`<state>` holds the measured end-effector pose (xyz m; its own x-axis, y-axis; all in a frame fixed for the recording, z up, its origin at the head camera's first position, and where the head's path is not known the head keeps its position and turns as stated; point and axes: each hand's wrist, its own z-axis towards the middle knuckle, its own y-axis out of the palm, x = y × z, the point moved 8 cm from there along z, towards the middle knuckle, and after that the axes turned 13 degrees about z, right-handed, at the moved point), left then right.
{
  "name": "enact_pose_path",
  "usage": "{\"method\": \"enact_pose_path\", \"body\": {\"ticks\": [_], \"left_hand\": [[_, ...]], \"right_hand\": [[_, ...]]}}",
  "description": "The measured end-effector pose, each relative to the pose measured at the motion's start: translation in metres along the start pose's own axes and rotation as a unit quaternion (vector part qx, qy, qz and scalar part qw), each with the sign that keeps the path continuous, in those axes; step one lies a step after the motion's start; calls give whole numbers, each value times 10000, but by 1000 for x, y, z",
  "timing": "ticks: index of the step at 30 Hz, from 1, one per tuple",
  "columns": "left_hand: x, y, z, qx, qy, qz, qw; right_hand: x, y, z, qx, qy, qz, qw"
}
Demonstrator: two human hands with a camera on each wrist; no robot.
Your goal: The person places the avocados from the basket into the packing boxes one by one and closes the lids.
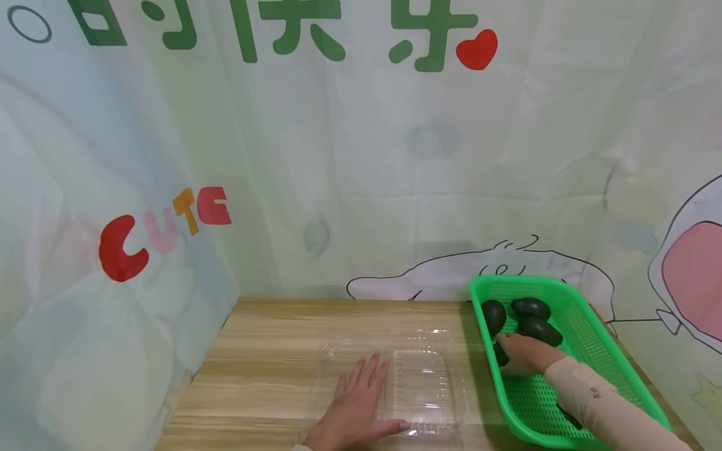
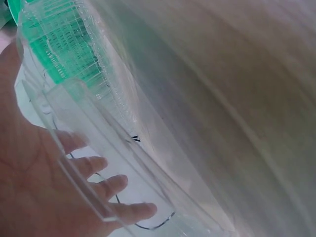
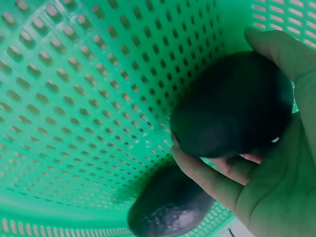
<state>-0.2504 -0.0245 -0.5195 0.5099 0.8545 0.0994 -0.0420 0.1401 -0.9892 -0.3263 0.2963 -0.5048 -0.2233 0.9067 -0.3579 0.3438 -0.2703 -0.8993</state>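
My right hand (image 1: pixel 521 354) reaches into the green plastic basket (image 1: pixel 617 363) and grips a dark avocado (image 3: pixel 232 106), with the thumb on one side and fingers round the other. Only a small part of that avocado shows in the head view, by the basket's left wall. Beyond the hand lie more dark avocados (image 1: pixel 539 331); one avocado (image 3: pixel 170 202) rests close by in the right wrist view. My left hand (image 1: pixel 356 404) lies with fingers spread over a clear plastic clamshell container (image 1: pixel 423 382). Its fingers (image 2: pixel 136 212) show beside the transparent plastic edge in the left wrist view.
The wooden table (image 1: pixel 259 351) carries the container at the middle and the basket at the right. A printed cloth backdrop (image 1: pixel 338 156) hangs behind and at both sides. Another dark item (image 1: pixel 568 416) sits in the basket's near part, partly covered by the right sleeve.
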Motion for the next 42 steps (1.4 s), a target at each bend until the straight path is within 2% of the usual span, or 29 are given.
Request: {"method": "enact_pose_path", "body": {"ticks": [10, 18, 30, 34, 42], "left_hand": [[0, -1, 1, 5, 69, -25, 10000], [0, -2, -1, 15, 54, -21, 10000], [2, -1, 0, -20, 84, 41, 10000], [2, 1, -1, -7, 104, -47, 9999], [2, -1, 1, -48, 96, -124, 9999]], "right_hand": [[6, 4, 4, 180, -279, 262, 9991], [7, 1, -2, 328, -117, 563, 9978], [0, -34, -26, 1314, -6, 727, 9887], [-4, -42, -32, 1431, 10, 952, 9851], [-19, -56, -44, 1391, 97, 1269, 9821]]}}
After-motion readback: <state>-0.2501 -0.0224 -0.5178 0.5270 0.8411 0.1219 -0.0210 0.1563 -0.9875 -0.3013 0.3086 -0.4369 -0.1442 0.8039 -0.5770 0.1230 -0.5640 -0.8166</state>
